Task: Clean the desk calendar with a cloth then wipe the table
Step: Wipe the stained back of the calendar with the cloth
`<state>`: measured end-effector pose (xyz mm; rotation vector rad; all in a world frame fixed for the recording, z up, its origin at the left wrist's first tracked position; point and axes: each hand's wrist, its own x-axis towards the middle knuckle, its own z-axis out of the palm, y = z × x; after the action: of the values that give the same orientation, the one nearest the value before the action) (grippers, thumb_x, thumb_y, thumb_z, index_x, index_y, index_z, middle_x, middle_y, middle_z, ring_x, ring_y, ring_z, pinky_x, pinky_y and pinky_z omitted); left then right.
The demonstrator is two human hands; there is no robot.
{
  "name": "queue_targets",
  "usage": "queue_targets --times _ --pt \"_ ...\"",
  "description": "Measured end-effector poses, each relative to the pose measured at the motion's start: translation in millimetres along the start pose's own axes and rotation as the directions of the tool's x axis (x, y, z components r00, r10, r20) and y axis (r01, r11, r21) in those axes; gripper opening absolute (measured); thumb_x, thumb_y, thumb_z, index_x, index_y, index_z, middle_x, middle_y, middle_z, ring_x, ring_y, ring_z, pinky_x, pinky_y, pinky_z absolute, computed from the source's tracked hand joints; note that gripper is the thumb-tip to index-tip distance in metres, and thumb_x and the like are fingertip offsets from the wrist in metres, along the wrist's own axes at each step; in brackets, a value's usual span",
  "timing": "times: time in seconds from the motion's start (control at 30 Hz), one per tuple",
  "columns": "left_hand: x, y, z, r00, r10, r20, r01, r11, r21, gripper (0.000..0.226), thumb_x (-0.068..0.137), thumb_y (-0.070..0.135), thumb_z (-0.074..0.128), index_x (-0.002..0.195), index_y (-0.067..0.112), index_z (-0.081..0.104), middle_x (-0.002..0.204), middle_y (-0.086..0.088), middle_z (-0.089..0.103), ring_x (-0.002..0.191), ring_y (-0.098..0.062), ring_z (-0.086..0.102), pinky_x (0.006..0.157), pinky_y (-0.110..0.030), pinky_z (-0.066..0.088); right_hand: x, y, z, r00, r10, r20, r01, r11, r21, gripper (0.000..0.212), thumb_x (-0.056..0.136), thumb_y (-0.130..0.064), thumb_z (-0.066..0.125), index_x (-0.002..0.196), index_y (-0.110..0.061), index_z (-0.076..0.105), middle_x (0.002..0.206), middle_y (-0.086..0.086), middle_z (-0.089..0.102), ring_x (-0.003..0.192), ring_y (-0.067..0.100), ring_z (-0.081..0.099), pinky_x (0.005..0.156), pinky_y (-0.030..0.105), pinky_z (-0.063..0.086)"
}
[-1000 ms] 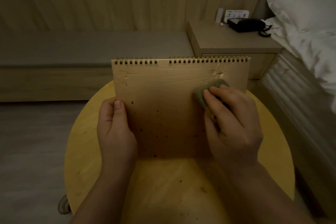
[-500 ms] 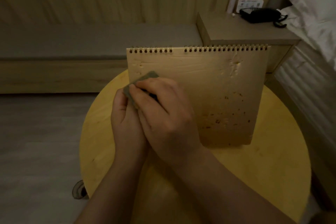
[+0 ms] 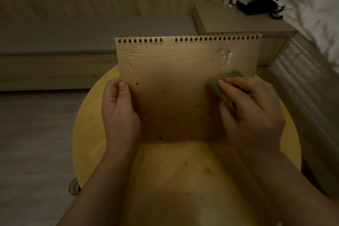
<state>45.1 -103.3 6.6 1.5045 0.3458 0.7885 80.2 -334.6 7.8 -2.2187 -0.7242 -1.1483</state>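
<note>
A brown spiral-bound desk calendar (image 3: 176, 86) stands upright on the round yellow table (image 3: 88, 115), its cardboard face towards me with dark specks on it. My left hand (image 3: 119, 113) grips its left edge, thumb on the front. My right hand (image 3: 253, 113) holds a small grey-green cloth (image 3: 220, 86) and presses it against the calendar's right side, about halfway up. Most of the cloth is hidden under my fingers.
Dark specks dot the tabletop in front of the calendar. A wooden bench (image 3: 91, 46) runs along the back wall. A bedside cabinet (image 3: 238, 22) carries a black telephone (image 3: 256, 6). A bed with white bedding (image 3: 315, 9) stands close on the right.
My right hand swept the cloth across the calendar face from the right side to the left edge and back to the right. My left hand kept hold of the left edge.
</note>
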Motion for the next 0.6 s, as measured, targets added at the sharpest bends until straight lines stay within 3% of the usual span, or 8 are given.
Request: queue_targets --times 0.2,0.43,0.6 --pt "2.2 -0.8 -0.2 1.0 0.006 0.009 -0.006 1.0 0.014 0.042 0.108 0.03 0.041 0.085 0.053 0.067 0.081 0.028 0.066 0.075 0.011 0.056 0.065 -0.01 0.044 -9.1 20.4 -15.5 0.996 0.003 -0.091 -0.005 1.0 -0.027 0.022 0.1 0.001 0.065 0.119 0.004 0.076 0.113 0.024 0.073 0.105 0.033 0.066 0.1 0.031 0.048" --pt "5.7 1.4 -6.1 0.998 -0.02 0.064 0.019 1.0 0.02 0.04 0.108 0.034 0.041 0.086 0.056 0.067 0.085 0.028 0.067 0.078 0.011 0.058 0.065 -0.008 0.045 -24.8 11.3 -5.2 0.999 0.027 -0.028 -0.028 0.999 -0.027 0.024 0.097 0.003 0.067 0.12 0.004 0.075 0.113 0.023 0.072 0.105 0.032 0.062 0.102 0.026 0.042" --pt "8.5 0.8 -11.5 0.993 -0.048 0.105 0.048 0.999 0.0 0.037 0.107 0.035 0.042 0.089 0.053 0.068 0.087 0.027 0.068 0.08 0.009 0.059 0.066 -0.009 0.045 -20.0 -24.5 13.8 1.0 0.022 -0.017 -0.02 0.996 0.09 0.023 0.096 0.006 0.069 0.118 0.006 0.075 0.11 0.024 0.073 0.103 0.034 0.065 0.1 0.031 0.045"
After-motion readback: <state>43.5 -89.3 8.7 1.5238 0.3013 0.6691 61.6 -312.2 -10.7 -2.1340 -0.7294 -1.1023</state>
